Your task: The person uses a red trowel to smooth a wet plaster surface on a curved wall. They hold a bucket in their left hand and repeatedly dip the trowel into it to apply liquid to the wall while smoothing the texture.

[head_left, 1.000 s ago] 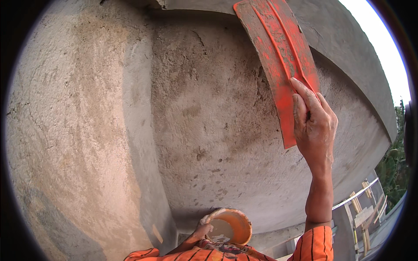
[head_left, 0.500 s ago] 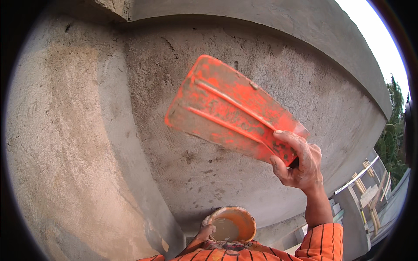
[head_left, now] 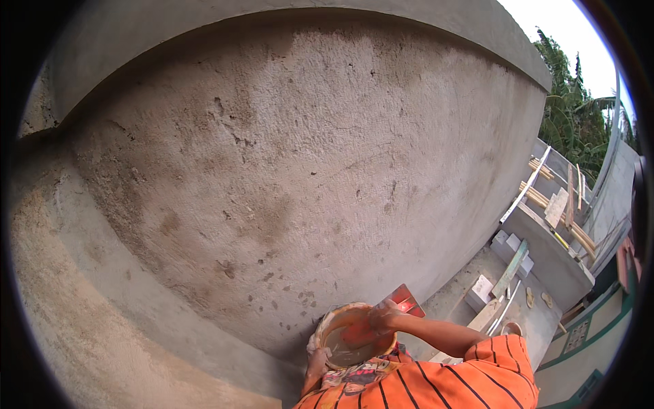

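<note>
My left hand [head_left: 318, 357] grips the left rim of an orange bucket [head_left: 390, 346] held close to my body. Greyish wet mix [head_left: 338, 344] lies inside it. With my right hand [head_left: 385, 317] closed on it, a red-orange plastering float [head_left: 409, 300] reaches over the bucket's right rim. One end of the float is down in the bucket at the mix, while the other sticks out past my hand. My fingers hide the middle of the float. Wet mix coats the fingers of my left hand.
A rough plastered wall [head_left: 306, 170] rises in front under a smooth ledge [head_left: 306, 8], with another wall [head_left: 88, 293] at the left. To the right, on the floor, are pale blocks [head_left: 479, 289], a plank [head_left: 511, 269] and sandals [head_left: 530, 297]. Bamboo poles [head_left: 541, 198] lie farther back.
My right hand has brought the float down from in front of the wall into the bucket. The view has swung right, showing more floor and lumber. My left hand stays on the bucket.
</note>
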The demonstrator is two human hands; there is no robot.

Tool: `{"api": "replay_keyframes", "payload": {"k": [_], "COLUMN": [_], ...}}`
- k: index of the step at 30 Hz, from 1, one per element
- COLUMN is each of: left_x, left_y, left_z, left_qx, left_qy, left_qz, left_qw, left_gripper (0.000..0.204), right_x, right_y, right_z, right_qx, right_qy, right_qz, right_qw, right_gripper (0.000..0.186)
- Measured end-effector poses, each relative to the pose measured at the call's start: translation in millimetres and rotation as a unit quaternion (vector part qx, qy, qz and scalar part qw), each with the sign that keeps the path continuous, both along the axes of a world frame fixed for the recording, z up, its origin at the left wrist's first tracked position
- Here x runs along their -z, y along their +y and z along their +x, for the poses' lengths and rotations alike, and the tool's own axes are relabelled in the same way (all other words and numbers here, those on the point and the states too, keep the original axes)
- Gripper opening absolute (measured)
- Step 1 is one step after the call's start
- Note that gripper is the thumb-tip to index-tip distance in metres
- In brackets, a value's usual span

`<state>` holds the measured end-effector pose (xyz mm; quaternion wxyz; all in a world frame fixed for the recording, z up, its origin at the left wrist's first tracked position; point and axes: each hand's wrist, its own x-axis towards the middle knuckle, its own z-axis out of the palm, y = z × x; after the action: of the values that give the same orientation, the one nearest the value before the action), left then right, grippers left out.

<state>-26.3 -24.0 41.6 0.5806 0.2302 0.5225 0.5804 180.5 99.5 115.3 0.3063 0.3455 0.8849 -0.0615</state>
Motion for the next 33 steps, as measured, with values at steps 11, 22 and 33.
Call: {"api": "replay_keyframes", "payload": {"k": [11, 22, 33], "left_x": [7.3, 20.8, 27.2], "left_y": [0.3, 2.1, -1.8], "left_z": [-1.5, -5.6, -4.8], "left_qx": [0.004, -0.008, -0.026], "left_qy": [0.005, 0.012, 0.029], "left_qz": [-0.004, 0.011, 0.019], "left_qw": [1.000, 1.000, 0.999], "left_gripper": [0.062, 0.062, 0.062], "right_x": [28.6, -151.3, -311.4], "right_y": [-6.6, 20.0, -69.9], "right_z": [-0.5, 60.7, -93.8], "right_qx": [0.069, 0.144, -0.066], "right_qy": [0.019, 0.340, 0.833], "right_qz": [0.001, -0.113, -0.245], "right_qw": [0.997, 0.923, 0.493], "right_gripper": [0.031, 0.055, 0.046]}}
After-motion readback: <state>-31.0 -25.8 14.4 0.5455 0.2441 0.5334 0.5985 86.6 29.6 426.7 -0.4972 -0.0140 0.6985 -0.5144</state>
